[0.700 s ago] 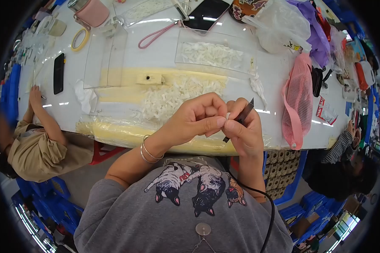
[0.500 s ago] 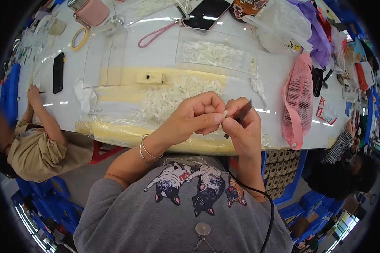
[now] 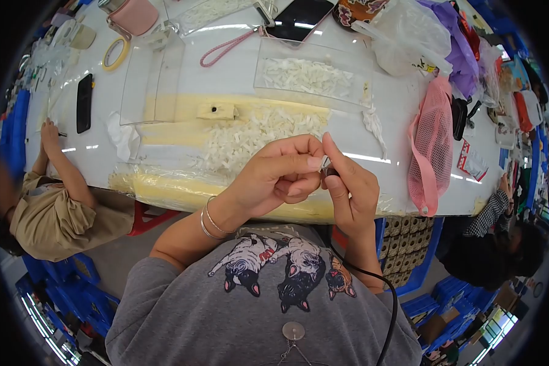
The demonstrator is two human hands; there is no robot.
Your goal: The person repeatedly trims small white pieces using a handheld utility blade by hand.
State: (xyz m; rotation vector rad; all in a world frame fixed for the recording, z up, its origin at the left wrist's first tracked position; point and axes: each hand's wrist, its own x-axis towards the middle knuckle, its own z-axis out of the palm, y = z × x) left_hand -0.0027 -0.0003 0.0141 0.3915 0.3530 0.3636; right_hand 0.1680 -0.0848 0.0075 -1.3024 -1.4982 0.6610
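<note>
Fingers (image 3: pixel 304 163) pinching a small white piece (image 3: pixel 325 161) over the near side of the bench (image 3: pixel 396 119)

The left hand (image 3: pixel 273 174) is holding the small white piece between thumb and index finger, the tips closing narrowly on it while the other fingers are curling in beneath. The right hand (image 3: pixel 357 186) is meeting it from the other side, its index finger stretching out past the piece and its thumb bending below. Between that thumb and index finger a dark tool (image 3: pixel 330 172) is showing, just beside the white piece; most of it is hiding in the grip. Two thin bangles (image 3: pixel 210 221) are circling the left wrist.

Just beyond the left hand, a loose pile of white strips (image 3: pixel 256 137) is spreading over the bench. A yellowish block (image 3: pixel 226 112) with a dark hole is sitting at the pile's far left. Behind the pile, a clear tray (image 3: pixel 317 50) is holding more white strips. Another clear tray (image 3: pixel 139 91) is standing to the left, near a roll of yellow tape (image 3: pixel 124 55) and a crumpled white tissue (image 3: pixel 125 139). A black phone (image 3: pixel 85 104) is lying farther left, near a co-worker's hand (image 3: pixel 51 139). On the right, a pink mesh bag (image 3: pixel 432 143) is lying near the bench's edge, and a clear plastic bag (image 3: pixel 405 46) is resting beyond it.
</note>
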